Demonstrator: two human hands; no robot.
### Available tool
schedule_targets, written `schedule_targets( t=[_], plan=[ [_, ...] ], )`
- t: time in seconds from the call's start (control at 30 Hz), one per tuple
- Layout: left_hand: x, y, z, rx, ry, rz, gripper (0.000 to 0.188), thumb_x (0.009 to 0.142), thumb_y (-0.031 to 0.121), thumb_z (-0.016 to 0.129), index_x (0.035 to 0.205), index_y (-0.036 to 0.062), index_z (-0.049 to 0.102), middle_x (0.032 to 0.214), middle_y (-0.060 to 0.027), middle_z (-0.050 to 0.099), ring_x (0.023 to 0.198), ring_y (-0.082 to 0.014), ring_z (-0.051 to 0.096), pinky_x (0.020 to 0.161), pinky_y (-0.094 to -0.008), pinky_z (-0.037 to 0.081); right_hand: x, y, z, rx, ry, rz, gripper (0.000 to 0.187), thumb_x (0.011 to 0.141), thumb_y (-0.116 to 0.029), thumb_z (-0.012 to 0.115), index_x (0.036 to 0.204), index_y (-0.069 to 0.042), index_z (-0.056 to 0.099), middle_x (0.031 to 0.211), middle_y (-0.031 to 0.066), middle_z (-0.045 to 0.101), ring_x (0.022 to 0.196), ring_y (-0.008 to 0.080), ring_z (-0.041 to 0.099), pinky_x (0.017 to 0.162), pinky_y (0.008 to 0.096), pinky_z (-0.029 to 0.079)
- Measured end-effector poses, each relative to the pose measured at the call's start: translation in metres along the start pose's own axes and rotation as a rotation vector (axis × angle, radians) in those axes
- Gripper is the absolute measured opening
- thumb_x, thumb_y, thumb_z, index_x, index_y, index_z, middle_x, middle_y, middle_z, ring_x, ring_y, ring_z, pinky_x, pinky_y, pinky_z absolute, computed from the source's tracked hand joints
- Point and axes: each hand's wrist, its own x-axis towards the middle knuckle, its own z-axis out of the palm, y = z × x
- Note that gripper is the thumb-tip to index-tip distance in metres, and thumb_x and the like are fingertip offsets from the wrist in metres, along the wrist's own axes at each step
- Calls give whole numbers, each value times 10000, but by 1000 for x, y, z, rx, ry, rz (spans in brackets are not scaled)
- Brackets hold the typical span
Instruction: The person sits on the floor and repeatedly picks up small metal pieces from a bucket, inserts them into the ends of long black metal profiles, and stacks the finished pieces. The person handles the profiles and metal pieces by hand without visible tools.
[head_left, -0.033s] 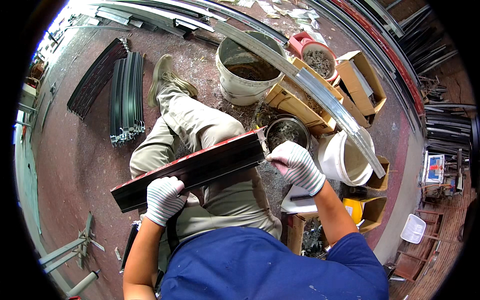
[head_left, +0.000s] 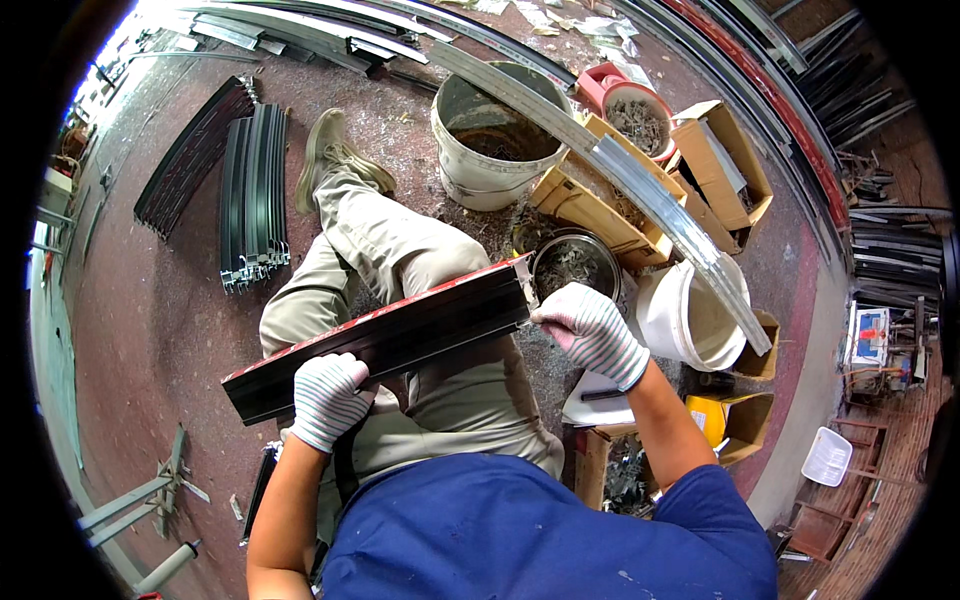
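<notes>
A long black metal profile [head_left: 400, 333] with red-and-white film along its far edge lies slantwise across my lap, its right end higher. My left hand [head_left: 330, 398], in a striped knit glove, is wrapped round its near edge, left of the middle. In a matching glove, my right hand [head_left: 590, 330] is closed in a pinch beside the profile's right end. Its fingertips are at or just off that end; whatever they pinch is hidden or too small to name. Just beyond my right hand stands a round tin [head_left: 577, 266] holding small dark pieces.
Stacked black profiles [head_left: 253, 190] lie on the floor at the left. A large white bucket [head_left: 490, 180] stands ahead, with a long silver bar [head_left: 640, 190] slanting over it toward a second white bucket [head_left: 665, 315]. Cardboard boxes [head_left: 735, 160] and a red bucket [head_left: 603, 84] stand farther right.
</notes>
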Motion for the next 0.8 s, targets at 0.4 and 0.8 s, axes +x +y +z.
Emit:
schedule_targets(
  t=[0.4, 0.8],
  plan=[
    [5, 4, 5, 10, 91, 13, 353, 693, 294, 853, 681, 136, 538, 665, -93, 550, 628, -322, 604, 572, -458, 466, -19, 12, 31, 154, 103, 30, 353, 826, -25, 769, 1166, -84, 695, 988, 141, 707, 912, 379, 671, 828, 448, 556],
    [3, 3, 10, -51, 105, 33, 373, 661, 204, 871, 721, 119, 513, 683, -120, 519, 641, -359, 570, 582, -485, 423, -175, 182, -154, -1030, 462, 911, 764, 757, -344, 901, 1403, -67, 603, 1461, 183, 547, 1352, 406, 504, 1167, 516, 413]
  ],
)
